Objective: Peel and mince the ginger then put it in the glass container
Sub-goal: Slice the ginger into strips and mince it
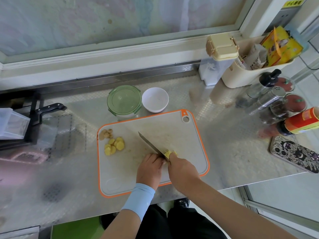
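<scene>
On the orange-rimmed cutting board [181, 128], my right hand [181, 168] grips the handle of a kitchen knife [148, 144]; its blade points up-left and the handle is hidden in my fist. Yellow cut ginger [170, 152] lies against the right side of the blade at my fingertips. My left hand [150, 168] sits just left of the blade, fingers curled down over the ginger being cut, which is mostly hidden. Several peeled ginger slices [114, 145] lie at the board's left, with brown peel scraps [105, 133] above them. The glass container [123, 101] with a green lid stands behind the board.
A white bowl [155, 99] stands beside the container. A phone [296, 153] and bottles and jars [284, 107] crowd the counter's right. A cream caddy [245, 71] is at the back right. A black-handled knife in a rack [46, 109] is at left.
</scene>
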`<state>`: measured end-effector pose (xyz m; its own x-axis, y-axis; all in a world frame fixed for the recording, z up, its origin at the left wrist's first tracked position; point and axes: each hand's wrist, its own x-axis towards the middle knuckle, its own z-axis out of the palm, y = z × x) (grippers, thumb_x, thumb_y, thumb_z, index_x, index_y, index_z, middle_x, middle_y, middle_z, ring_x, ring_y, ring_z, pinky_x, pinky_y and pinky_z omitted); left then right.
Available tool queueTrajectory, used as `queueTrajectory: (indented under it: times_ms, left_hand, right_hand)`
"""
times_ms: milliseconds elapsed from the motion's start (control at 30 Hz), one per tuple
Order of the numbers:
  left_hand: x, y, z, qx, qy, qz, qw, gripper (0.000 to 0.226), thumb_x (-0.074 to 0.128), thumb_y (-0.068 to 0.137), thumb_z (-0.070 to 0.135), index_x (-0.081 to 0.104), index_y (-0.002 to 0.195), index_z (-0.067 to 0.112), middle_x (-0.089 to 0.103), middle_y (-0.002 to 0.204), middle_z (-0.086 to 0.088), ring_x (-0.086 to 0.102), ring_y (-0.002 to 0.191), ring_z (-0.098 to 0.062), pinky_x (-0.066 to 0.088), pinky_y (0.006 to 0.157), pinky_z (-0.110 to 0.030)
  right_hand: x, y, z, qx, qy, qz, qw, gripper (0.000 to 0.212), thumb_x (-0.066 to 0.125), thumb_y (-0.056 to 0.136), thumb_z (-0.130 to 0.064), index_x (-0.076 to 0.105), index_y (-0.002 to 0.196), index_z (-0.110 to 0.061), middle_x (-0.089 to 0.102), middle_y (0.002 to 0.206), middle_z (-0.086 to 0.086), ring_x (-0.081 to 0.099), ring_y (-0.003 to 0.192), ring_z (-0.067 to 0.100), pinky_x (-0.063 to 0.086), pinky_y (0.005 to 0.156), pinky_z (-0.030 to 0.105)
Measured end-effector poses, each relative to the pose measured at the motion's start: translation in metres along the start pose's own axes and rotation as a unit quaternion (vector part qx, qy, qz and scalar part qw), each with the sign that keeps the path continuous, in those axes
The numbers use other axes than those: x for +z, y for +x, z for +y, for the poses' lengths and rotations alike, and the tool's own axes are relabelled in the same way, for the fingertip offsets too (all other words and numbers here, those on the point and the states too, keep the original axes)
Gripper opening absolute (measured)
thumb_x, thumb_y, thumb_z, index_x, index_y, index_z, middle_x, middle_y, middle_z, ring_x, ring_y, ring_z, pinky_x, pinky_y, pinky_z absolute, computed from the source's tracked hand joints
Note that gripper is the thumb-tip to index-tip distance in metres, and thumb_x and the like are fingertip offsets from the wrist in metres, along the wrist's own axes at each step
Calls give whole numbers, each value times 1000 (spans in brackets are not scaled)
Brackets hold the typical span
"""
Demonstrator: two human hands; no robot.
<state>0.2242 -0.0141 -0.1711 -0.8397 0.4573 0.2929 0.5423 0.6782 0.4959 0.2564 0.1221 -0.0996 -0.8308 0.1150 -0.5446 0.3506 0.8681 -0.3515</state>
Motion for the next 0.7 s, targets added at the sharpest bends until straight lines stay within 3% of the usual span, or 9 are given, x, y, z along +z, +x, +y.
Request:
queueTrajectory:
  times_ms: [267,400,700]
  left_hand:
    - [5,-2,-5,9,10,5,1000,18,56,91,15,71,80,15,67,86,1,57,89,-18,49,74,-25]
    - [3,-2,-4,-2,-1,6,1000,18,56,91,16,72,83,15,66,87,2,56,90,-17,48,75,-23]
    - [-2,0,2,-27,-13,18,999,21,54,89,16,73,81,15,66,84,4,53,87,-13,42,70,-18]
  right_hand:
    - [5,-12,11,21,-9,-10,1000,21,42,96,-10,34,112,-21,51,72,2,48,62,20,32,48,29]
    - [5,-4,4,21,-10,-10,1000,12,38,96,-9,34,102,-19,49,72,3,52,66,26,35,51,32]
    - [-3,9,-15,3,-12,-6,1000,17,37,94,-5,29,95,-20,38,68,-2,48,66,26,35,58,32]
